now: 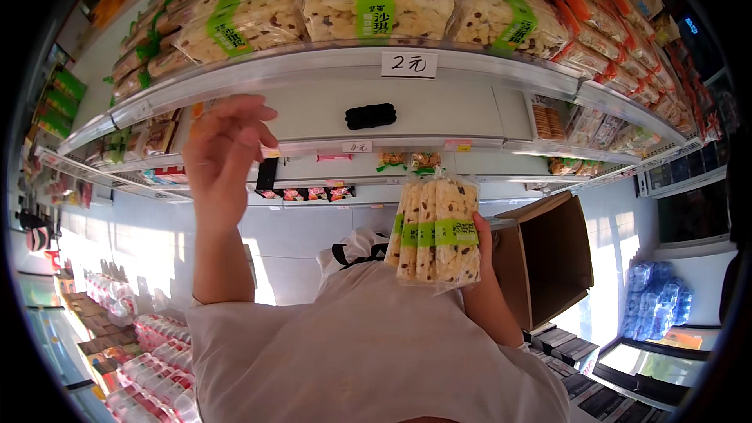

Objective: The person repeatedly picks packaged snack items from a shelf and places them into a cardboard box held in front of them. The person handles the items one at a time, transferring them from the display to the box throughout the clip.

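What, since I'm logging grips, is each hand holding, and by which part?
The right hand holds snack packs by their right side; the grip behind them is hidden. The left hand appears empty.

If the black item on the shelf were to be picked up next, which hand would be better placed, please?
Probably the left hand: it looks empty and is raised, with fingertips nearer the black item in this view. The right hand is holding bagged snacks.
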